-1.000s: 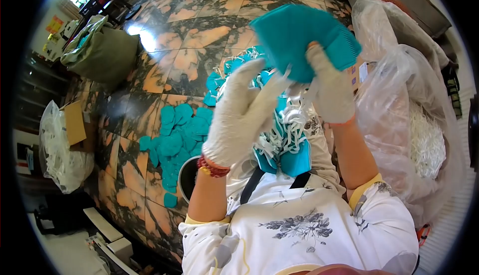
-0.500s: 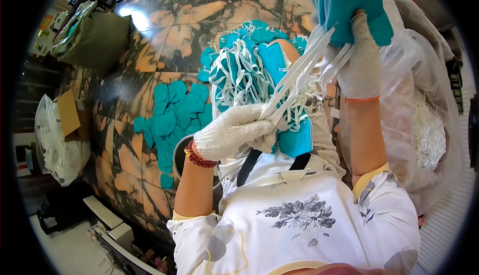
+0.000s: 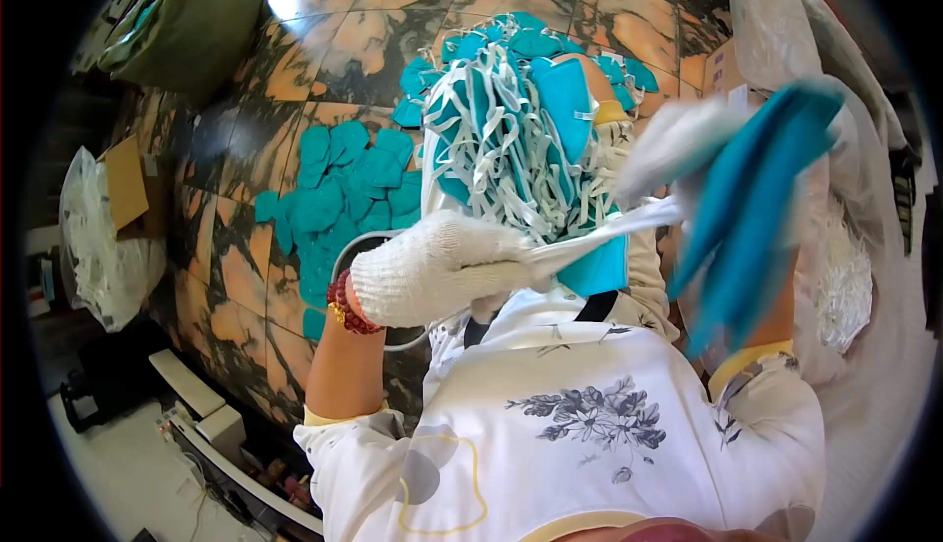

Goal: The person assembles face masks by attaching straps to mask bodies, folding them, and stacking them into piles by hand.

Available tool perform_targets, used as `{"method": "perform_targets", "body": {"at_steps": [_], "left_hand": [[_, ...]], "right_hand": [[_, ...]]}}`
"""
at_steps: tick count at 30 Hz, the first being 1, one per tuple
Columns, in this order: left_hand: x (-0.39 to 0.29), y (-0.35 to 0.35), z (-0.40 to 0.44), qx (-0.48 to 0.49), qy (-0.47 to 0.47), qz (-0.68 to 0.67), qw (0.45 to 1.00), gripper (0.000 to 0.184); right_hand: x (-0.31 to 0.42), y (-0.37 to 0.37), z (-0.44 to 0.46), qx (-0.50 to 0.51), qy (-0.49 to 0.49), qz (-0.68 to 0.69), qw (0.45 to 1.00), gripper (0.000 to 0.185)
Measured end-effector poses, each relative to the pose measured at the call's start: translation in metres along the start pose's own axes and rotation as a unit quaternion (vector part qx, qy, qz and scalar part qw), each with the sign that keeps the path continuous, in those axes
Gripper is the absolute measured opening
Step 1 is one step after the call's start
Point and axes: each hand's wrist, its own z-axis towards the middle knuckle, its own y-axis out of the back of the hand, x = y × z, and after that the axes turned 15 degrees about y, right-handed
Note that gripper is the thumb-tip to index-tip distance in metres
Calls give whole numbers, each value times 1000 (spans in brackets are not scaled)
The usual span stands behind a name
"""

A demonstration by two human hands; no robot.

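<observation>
My left hand (image 3: 437, 265), in a white knit glove, is closed round the ends of white straps (image 3: 609, 237) pulled out toward the right. My right hand (image 3: 683, 149), gloved and blurred by motion, is at a bundle of teal masks (image 3: 751, 208); its fingers are smeared. The straps stretch between my left hand and that bundle. On my lap lies a heap of teal masks with tangled white straps (image 3: 491, 149), and a single teal mask (image 3: 565, 105) rests beside it.
Teal pieces (image 3: 339, 188) are spread on the marble floor (image 3: 246, 159), near a round container (image 3: 368, 239) partly behind my left hand. A green bag (image 3: 192, 36) stands upper left, a cardboard box (image 3: 126, 183) with clear plastic below it. Large plastic bags (image 3: 879, 237) are on the right.
The mask bundle has swung down from the upper right and turned, its straps now drawn nearly level. My left hand, first open, closed on the straps and has shifted slightly left.
</observation>
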Motion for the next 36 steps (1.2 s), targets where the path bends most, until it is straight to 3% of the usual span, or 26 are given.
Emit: {"method": "perform_targets", "body": {"at_steps": [1,3,4,5,6,9,10,12,13,14,15,16,17,20,21,22,23,24,27,29,30,31,33,34,36], "left_hand": [[-2,3,-9,-12,-73,-12,997,16],[-10,3,-12,-59,-132,100,984,15],[2,-1,-4,-85,-207,136,965,16],[2,-1,-6,-88,-165,155,970,18],[1,0,-9,-90,-123,174,973,21],[17,-9,-7,-93,-104,130,982,24],[28,-14,1,-68,-73,167,981,23],[35,-24,-1,-46,-153,135,978,23],[40,-31,-3,-45,-220,123,967,24],[45,-40,-8,-116,-257,197,939,22],[53,-46,-13,-129,-236,221,937,23],[60,-46,-20,-115,-207,241,941,21],[64,-43,-29,-100,-178,263,943,20],[117,-38,-49,-136,-255,203,936,17],[127,-15,-66,-133,-121,305,935,13],[142,-3,-80,-145,115,115,976,14],[156,9,-94,-225,307,-118,917,18],[157,1,-89,-302,244,-80,918,23],[235,-8,-47,-289,210,18,934,21],[277,-15,-22,-399,205,236,862,20],[281,-12,-16,-328,299,206,872,27],[298,-16,-12,-324,355,252,840,42],[270,-12,-11,-257,428,278,821,58],[261,-6,-11,-310,394,237,832,64],[231,9,-7,-466,209,118,852,57]], "right_hand": [[10,-22,9,63,-85,-24,994,23],[21,-53,21,214,-241,-52,945,25],[21,-58,21,235,-206,-58,948,25],[21,-59,20,256,-170,-66,949,26],[22,-59,18,231,-166,-51,957,30],[12,-69,12,21,-107,57,992,30],[17,-72,15,12,-219,203,954,29],[25,-80,20,-107,-458,436,767,29],[24,-79,18,-9,-406,359,841,29],[23,-77,13,87,-341,275,894,30],[22,-75,9,180,-267,186,928,30],[23,-74,5,267,-186,94,941,31],[26,-73,4,288,-192,98,933,30],[38,-48,15,344,-209,104,909,31],[29,-29,-2,223,-161,129,953,30],[20,-11,-19,110,-96,142,979,29],[20,-6,-22,16,-119,159,980,33],[25,-5,-26,-83,-148,173,970,37],[27,13,-19,-326,-181,195,907,47],[12,15,-12,-384,-154,318,853,48],[3,14,-7,-391,-145,373,829,50],[-6,11,1,-398,-138,394,817,52],[-13,0,16,-431,-116,360,820,49],[-14,-7,22,-448,-111,350,816,47],[-18,-21,30,-484,-122,366,786,47]]}}
